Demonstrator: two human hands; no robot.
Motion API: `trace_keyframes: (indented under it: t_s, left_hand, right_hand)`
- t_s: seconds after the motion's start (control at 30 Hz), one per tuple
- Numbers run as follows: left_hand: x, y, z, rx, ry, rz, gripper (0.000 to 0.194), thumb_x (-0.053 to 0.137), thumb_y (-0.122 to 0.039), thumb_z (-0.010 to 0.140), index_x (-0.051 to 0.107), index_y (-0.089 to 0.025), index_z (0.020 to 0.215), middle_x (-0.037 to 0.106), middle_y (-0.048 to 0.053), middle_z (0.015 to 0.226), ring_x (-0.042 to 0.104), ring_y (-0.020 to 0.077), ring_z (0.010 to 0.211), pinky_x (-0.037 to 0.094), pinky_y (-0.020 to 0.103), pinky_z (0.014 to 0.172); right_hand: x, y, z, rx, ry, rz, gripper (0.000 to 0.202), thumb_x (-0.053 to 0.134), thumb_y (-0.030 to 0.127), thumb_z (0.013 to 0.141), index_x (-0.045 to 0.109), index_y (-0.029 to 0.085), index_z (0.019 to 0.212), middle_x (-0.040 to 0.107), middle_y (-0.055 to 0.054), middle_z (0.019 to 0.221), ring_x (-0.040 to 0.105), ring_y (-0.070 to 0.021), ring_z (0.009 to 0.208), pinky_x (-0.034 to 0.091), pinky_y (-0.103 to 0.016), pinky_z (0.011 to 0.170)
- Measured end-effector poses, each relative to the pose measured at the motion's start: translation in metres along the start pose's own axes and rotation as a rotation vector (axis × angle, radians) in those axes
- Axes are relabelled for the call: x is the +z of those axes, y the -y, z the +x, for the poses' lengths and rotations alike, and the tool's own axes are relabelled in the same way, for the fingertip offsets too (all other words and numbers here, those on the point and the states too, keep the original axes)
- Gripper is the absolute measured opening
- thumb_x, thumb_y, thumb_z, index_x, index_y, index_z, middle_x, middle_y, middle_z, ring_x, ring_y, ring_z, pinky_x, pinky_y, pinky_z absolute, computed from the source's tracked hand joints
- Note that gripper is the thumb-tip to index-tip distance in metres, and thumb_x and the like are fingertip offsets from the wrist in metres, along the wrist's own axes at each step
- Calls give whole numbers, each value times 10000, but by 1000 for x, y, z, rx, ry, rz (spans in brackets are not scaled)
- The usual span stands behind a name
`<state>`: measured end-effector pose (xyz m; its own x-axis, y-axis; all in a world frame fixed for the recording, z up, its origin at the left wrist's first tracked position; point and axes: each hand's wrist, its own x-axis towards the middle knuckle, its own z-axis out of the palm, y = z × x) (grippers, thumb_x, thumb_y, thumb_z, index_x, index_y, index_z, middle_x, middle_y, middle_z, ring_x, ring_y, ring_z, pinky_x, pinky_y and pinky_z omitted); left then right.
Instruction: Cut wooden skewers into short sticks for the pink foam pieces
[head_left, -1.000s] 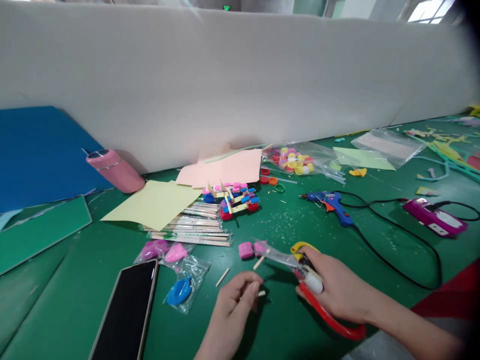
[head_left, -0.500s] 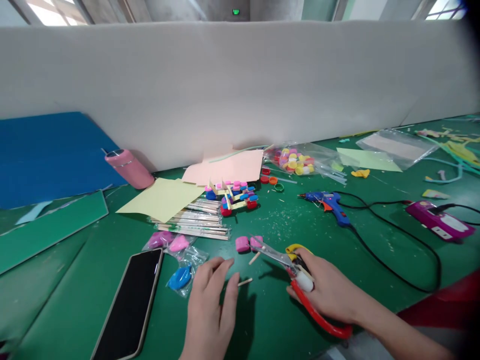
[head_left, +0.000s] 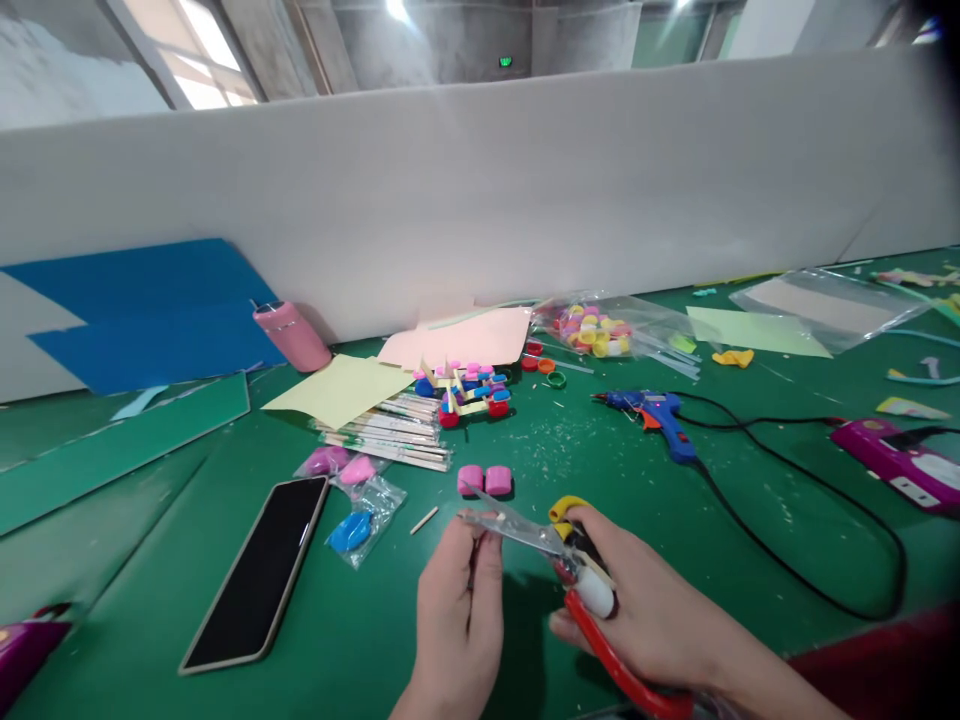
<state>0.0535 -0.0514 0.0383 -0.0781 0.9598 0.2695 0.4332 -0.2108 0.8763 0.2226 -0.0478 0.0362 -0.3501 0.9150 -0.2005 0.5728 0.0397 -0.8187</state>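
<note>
My right hand (head_left: pixel 637 590) is closed around scissors (head_left: pixel 577 570) with one red and one yellow handle, blades slightly apart and pointing left. A white rounded piece (head_left: pixel 596 592) and a bit of pale stick show beside the scissors' pivot, against the same hand. My left hand (head_left: pixel 461 610) is pinched, its fingertips at the blade tips; whatever lies between them is too small to make out. Just beyond the blades two pink rounded pieces (head_left: pixel 498 481) sit side by side. A short wooden stick (head_left: pixel 424 520) lies left of my left hand.
A phone (head_left: pixel 259 570) and bagged clay (head_left: pixel 350 532) lie left. Behind are wrapped sticks (head_left: pixel 397 430), a small stick model (head_left: pixel 469 393) and bottle caps (head_left: pixel 592 330). A blue glue gun (head_left: pixel 656 415) trails its cord to a purple power strip (head_left: pixel 896 462) at right.
My left hand has moved right and its fingers have closed into a pinch by the blades. The scissors have come slightly left and down. The view has shifted.
</note>
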Motion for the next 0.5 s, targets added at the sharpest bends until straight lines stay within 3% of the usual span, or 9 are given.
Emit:
trace_keyframes:
  t_s: [0.27,0.5]
  left_hand:
    - [3,0,-6,-115,85,-247,143,429,-244,824,545,-183,767,472,-16,633,426,126,559,374,219,516]
    - [-14,8,-2,-127,71,-323,165,425,-252,820,544,-177,734,453,-20,611,404,123,539,365,221,501]
  right_hand:
    - [-8,-6,-9,9,47,-8,451,660,376,630,413,240,982,541,38,753,476,-119,618,363,-212,526]
    - [6,9,2,1,44,-11,465,659,356,633,409,246,1010,558,42,763,492,-118,626,394,-211,545]
